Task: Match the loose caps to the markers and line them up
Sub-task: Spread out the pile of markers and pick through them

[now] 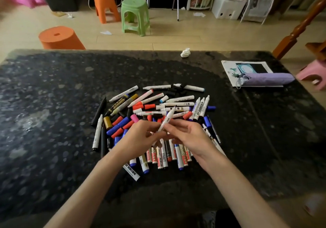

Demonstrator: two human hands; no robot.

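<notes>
Fingertips (176, 124) of your left hand (141, 136) and right hand (189, 136) pinch one white marker (167, 120). It is uncapped, with its dark tip aimed toward 1 o'clock. Your other fingers are loosely bent. Both hands hover over the pile of markers (164, 157) and loose caps (123, 122) at the centre of the dark table (53, 86). A purple pouch (268, 78) lies at 2 o'clock from the pile.

single head-worn view, forward and down, close over the table (53, 86)
</notes>
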